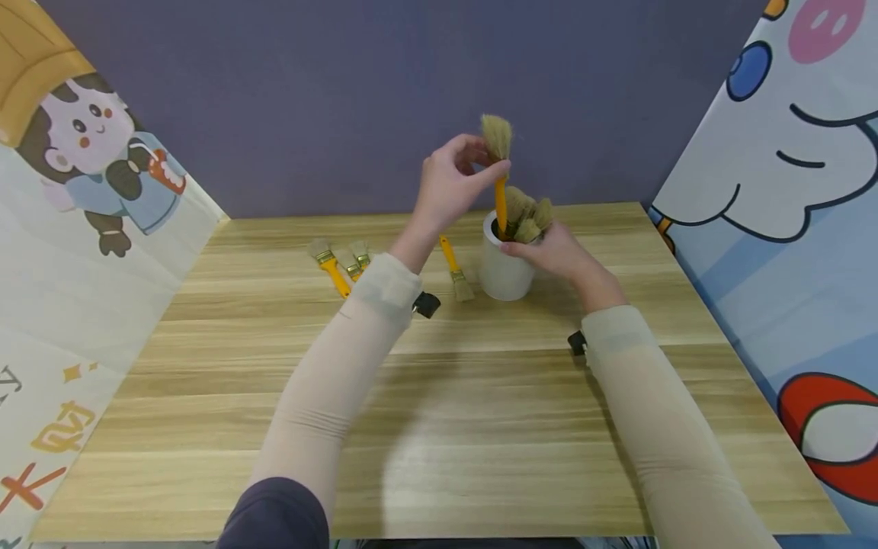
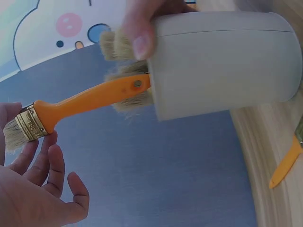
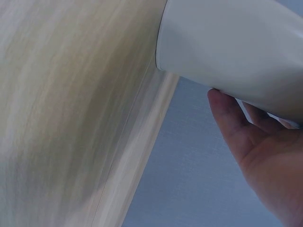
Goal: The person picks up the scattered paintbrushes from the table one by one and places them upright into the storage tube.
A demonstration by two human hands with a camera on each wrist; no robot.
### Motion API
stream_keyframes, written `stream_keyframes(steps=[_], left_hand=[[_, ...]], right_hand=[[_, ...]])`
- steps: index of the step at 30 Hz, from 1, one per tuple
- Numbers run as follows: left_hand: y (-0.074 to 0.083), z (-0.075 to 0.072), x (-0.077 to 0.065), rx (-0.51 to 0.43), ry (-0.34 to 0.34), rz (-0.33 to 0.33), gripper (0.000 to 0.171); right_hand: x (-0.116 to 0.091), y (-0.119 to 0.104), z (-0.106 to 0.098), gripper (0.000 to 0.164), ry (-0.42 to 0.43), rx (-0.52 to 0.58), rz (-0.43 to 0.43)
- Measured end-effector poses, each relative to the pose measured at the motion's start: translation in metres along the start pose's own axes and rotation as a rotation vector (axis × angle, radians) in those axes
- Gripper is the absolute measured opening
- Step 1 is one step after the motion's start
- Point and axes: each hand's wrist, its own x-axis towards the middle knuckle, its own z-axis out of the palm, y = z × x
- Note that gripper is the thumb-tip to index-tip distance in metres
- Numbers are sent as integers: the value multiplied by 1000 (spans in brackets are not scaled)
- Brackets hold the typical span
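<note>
Left hand (image 1: 449, 181) pinching the metal collar of an orange-handled, pale-bristled paintbrush (image 1: 501, 202), right hand (image 1: 562, 252) gripping a smooth white cylindrical cup (image 1: 507, 274) near its rim, the handle's end sits inside the cup's mouth. Keeping the cup firm and the handle near upright should help it pass the crowded bristle-up brushes (image 1: 528, 229) without snagging. Another orange-handled brush (image 1: 453, 267) lies beside the cup on the wood-grain bench (image 1: 494, 427).

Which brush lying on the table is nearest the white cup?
The lone brush just left of the cup, bristles toward the camera; the other loose brushes lie farther left.
</note>
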Motion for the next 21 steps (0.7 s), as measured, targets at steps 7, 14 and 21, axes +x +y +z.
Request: stream_keyframes(steps=[7, 14, 21], left_hand=[[-18, 13, -2, 70, -109, 12, 47], [-37, 24, -8, 121, -180, -13, 46], [-49, 31, -11, 155, -240, 4, 43]], right_hand=[[0, -1, 0, 93, 4, 5, -21], [1, -1, 0, 91, 1, 4, -50], [-1, -2, 1, 80, 8, 7, -59]])
